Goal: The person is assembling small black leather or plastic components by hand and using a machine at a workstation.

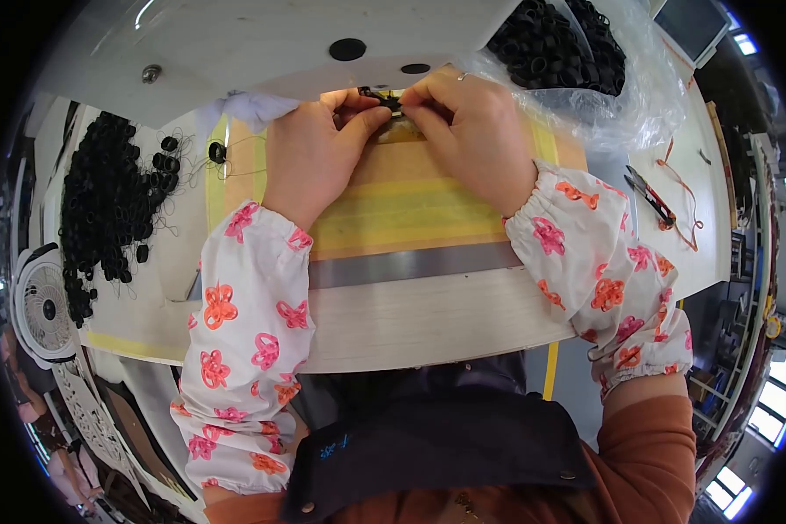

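Two bare hands meet at one small black band-like piece beneath a white machine body (253, 65).
From the left, a round white fan (48, 307) stands beside the pale table (410, 327), where a heap of black ring-shaped pieces (105, 201) trails loose threads; next comes the left hand (317, 157), its thumb and forefinger pinched on the small black band-like piece (392, 104), which sits at the far middle of the table, then the right hand (476, 127), wearing a ring, its fingers clamped on the piece's other side; beyond it, a clear plastic bag (659, 92) holds more black rings (541, 52), with red-and-black scissors (652, 199) lying nearer on the table.
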`<state>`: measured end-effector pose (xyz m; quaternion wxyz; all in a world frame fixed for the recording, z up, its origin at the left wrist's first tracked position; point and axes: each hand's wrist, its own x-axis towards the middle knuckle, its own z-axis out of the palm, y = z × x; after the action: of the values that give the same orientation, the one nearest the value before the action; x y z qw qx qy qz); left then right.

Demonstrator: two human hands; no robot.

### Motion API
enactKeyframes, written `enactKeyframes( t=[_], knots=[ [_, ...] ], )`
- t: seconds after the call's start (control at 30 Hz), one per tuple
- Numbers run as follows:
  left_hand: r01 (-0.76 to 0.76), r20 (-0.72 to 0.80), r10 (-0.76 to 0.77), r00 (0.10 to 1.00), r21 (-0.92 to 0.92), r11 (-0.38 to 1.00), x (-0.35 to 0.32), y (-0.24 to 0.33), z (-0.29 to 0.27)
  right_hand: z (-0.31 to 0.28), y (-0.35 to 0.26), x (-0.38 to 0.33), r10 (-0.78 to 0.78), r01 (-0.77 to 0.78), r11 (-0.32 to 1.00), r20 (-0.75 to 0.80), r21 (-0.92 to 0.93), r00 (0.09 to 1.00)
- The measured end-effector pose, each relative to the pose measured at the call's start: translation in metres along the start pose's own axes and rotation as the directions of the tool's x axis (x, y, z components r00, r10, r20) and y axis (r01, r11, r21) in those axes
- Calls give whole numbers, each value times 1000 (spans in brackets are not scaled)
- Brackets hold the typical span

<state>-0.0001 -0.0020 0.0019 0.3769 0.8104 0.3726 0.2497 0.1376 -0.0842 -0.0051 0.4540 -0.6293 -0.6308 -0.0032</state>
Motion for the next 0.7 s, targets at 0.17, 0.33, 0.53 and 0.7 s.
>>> enactKeyframes(
  t=[0.17, 0.33, 0.53, 0.7],
  knots=[
    [2, 17, -2, 1000, 1, 1000, 2, -2, 1, -3, 1, 1, 82, -84, 996, 37, 33, 996],
    [9, 29, -10, 1000, 30, 1000, 4, -5, -1, -3, 0, 7, 48, -51, 996, 36, 73, 998],
    [149, 84, -162, 983, 141, 979, 6, 6, -6, -8, 1, 10, 158, -161, 987, 118, 16, 980],
    [184, 113, -200, 973, 142, 973, 5, 2, -9, -7, -2, 12, 142, -144, 989, 132, 12, 981]
  ],
)
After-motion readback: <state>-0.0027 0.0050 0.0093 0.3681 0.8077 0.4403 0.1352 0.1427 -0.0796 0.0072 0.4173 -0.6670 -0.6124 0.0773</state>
